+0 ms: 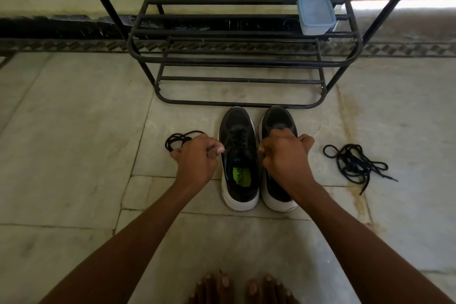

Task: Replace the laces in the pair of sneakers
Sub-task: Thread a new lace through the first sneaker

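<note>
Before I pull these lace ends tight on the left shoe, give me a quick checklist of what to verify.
1. Left hand pinches a lace end: ok.
2. Right hand grips the other end: cannot tell, the fist hides it.
3. Lace crisscrosses the left sneaker: ok.
4. Both ends even in length: cannot tell.
5. Right sneaker laced: cannot tell, the hand covers it.
6. Loose laces at hand: ok, one bundle to the left, a pile to the right.
</note>
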Demonstrator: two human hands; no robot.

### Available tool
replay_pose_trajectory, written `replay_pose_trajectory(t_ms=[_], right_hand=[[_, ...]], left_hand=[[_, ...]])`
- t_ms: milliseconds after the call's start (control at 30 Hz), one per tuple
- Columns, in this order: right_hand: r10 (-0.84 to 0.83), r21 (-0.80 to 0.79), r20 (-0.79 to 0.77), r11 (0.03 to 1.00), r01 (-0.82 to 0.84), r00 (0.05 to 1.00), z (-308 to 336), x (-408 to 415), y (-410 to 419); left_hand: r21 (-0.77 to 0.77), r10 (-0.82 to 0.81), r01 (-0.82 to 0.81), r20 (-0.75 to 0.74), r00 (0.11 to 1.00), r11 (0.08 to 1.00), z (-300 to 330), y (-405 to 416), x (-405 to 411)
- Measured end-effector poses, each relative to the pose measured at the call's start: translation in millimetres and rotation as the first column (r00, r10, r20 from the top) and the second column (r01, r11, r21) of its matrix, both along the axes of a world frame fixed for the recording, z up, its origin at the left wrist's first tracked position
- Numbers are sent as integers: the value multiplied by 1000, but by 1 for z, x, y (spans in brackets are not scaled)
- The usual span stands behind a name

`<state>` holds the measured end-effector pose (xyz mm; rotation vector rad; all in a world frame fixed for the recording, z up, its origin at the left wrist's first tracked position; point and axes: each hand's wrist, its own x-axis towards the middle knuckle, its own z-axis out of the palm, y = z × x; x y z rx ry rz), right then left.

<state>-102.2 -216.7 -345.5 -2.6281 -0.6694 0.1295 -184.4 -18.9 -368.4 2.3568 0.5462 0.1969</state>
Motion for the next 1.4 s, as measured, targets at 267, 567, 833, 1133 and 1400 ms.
replay_pose_trajectory(t_ms=[267,567,833,1133,1400], right_hand=[[212,280,-125,945,-171,969,-3,3,-23],[290,730,-620,554,401,729,13,-10,2],[105,584,-570,749,313,815,-4,2,18],[57,554,-326,820,142,944,0,3,21],[193,609,-281,793,19,940,5,-3,12]], left_hand=[[-347,-26,7,-50,998,938,19,8,-9],[-677,117,-1,125,985,736,42,-18,6],[-267,-184,272,312,932,925,23,-13,6],[-180,-233,285,263,936,942,31,-19,10],[-222,-124,177,232,965,959,30,-24,13]])
